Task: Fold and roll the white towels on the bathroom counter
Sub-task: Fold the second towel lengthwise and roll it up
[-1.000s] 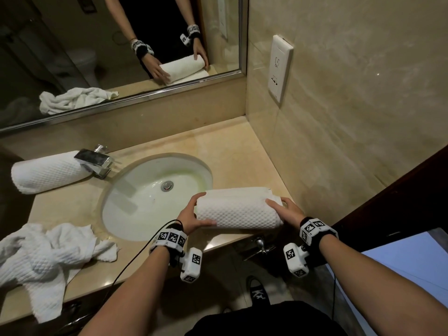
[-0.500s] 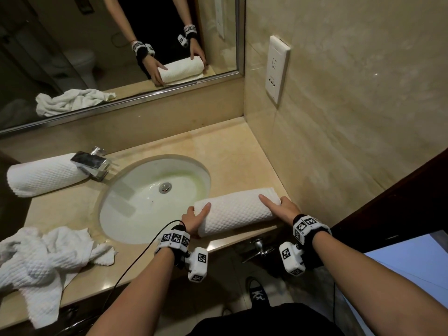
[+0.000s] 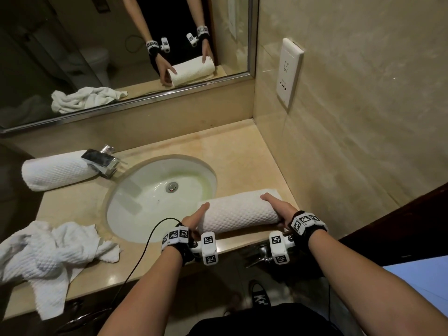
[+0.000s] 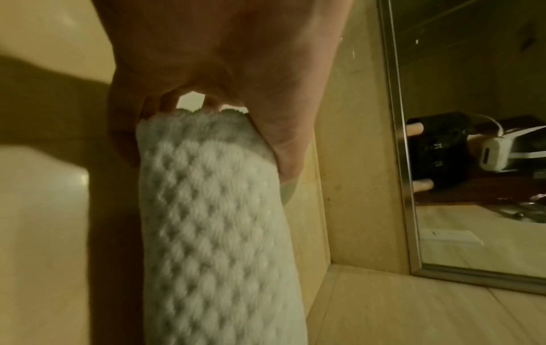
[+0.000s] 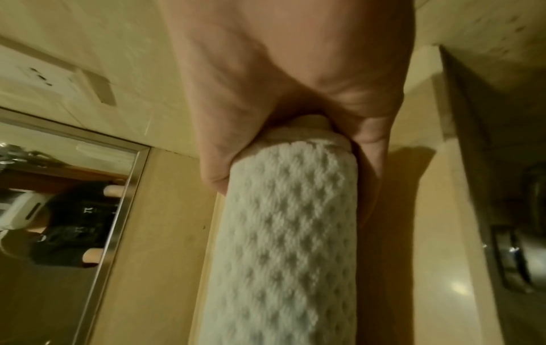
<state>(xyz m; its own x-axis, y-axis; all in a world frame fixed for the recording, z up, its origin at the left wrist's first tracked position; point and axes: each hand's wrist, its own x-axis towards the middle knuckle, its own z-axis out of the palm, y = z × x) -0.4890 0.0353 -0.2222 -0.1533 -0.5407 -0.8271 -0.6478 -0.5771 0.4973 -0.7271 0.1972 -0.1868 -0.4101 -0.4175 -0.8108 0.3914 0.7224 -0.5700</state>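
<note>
Rolled towel [image 3: 238,210] on the surface just right of the sink [image 3: 145,235], near the front edge — left hand [image 3: 194,218] and right hand [image 3: 281,209] cupped over its ends, likely squaring the roll and stopping unrolling.

Bare forearms, no sleeves. Black wrist straps [image 3: 306,220] with checker-marker tags, white camera blocks [image 3: 209,248]. Black cable [image 3: 145,248] off left wrist.

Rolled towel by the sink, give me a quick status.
Left hand and right hand cup the ends of the rolled towel. Roll lies on the counter. Crumpled towel awaits, well clear.
</note>
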